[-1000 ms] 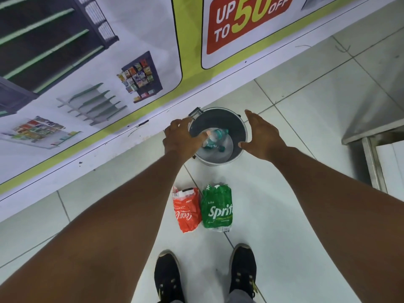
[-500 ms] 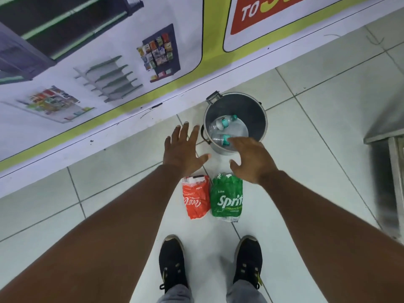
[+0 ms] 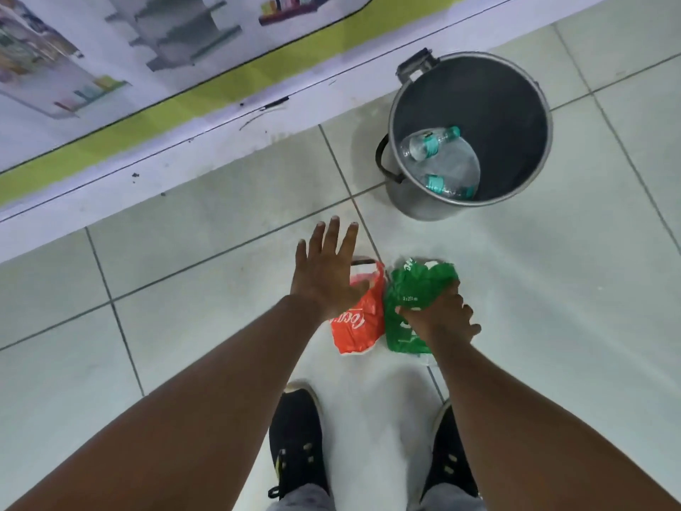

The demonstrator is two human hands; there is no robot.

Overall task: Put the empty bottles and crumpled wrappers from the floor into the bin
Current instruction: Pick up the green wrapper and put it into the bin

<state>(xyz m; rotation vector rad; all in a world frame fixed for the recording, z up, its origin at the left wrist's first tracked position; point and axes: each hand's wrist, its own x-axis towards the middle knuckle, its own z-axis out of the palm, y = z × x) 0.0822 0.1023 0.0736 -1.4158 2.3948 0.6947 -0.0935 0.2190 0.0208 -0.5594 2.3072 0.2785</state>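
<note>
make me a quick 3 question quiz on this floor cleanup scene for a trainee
1. True or false: the grey metal bin already holds clear plastic bottles.
2. Which hand is closing on the crumpled green wrapper? A) left B) right C) neither
3. Fill in: the left hand, fingers spread, is over the crumpled ___ wrapper.

Key
1. True: two bottles with teal labels lie at its bottom.
2. B: the right hand grips the green wrapper on the tiled floor.
3. Red.
</note>
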